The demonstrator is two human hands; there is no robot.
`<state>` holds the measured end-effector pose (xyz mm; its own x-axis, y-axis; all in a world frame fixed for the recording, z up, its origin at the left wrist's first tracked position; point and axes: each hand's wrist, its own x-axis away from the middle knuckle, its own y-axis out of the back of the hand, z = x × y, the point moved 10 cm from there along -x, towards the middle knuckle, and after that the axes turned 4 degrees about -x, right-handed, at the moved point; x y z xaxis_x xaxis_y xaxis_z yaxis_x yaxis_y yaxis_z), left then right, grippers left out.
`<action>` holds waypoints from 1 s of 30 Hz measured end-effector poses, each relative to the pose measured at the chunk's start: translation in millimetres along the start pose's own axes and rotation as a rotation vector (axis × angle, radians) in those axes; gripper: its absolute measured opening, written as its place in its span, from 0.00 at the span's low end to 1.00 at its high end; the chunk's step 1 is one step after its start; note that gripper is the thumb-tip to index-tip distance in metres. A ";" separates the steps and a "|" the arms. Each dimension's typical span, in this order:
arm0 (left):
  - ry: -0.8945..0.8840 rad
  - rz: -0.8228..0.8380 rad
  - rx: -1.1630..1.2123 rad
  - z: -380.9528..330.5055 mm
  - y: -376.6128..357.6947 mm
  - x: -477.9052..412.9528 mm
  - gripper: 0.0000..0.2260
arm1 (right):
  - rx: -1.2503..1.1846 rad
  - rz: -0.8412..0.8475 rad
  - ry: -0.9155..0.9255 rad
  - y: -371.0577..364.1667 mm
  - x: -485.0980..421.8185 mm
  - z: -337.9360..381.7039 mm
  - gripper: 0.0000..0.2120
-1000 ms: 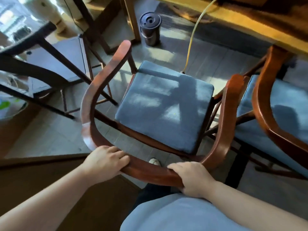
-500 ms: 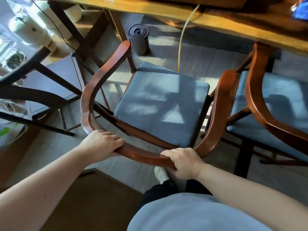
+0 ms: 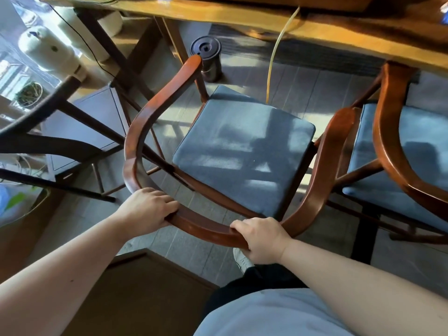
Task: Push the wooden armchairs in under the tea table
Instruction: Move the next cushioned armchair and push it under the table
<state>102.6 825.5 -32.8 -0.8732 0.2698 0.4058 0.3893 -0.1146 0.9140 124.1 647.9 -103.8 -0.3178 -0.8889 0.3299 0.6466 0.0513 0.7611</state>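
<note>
Both hands grip the curved back rail of the wooden armchair: the left hand is wrapped over the rail at about 7 o'clock of the seat, fingers curled on top, and the right hand is clenched round it at about 5 o'clock, knuckles up. Bare forearms run down to the bottom corners of the view.

That armchair stands in the middle of the view on the grey plank floor, its blue seat cushion facing 12 o'clock toward the desk. Its front edge lies short of the desk's edge, and its left arm tip reaches up near a dark cylindrical canister standing on the floor under the desk. A yellow tube hangs from the desk's edge down to the cushion's far side.

At 3 o'clock a second armchair with a blue cushion sits just beside the first, its arm tip under the desk's edge. At 9 o'clock stands a dark-framed chair. A white shoe shows below the right hand.
</note>
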 end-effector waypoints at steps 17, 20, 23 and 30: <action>-0.247 -0.110 0.088 65.9 -8.8 0.4 0.13 | -0.291 -0.277 -0.170 12.8 8.6 5.4 0.25; -0.346 -0.104 0.137 68.3 -10.9 -5.4 0.11 | -0.249 -0.344 -0.267 12.6 9.2 6.6 0.26; -0.423 -0.109 0.174 65.3 -15.6 -5.7 0.11 | -0.193 -0.437 -0.312 13.8 9.6 19.1 0.25; -0.520 -0.173 0.165 63.5 -13.0 -5.8 0.12 | -0.071 -0.690 -0.297 27.9 5.9 48.5 0.15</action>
<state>121.2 886.2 -47.4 -0.6852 0.7114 0.1560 0.3304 0.1128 0.9371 106.6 666.1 -53.6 -0.8343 -0.5476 -0.0640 0.2731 -0.5112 0.8149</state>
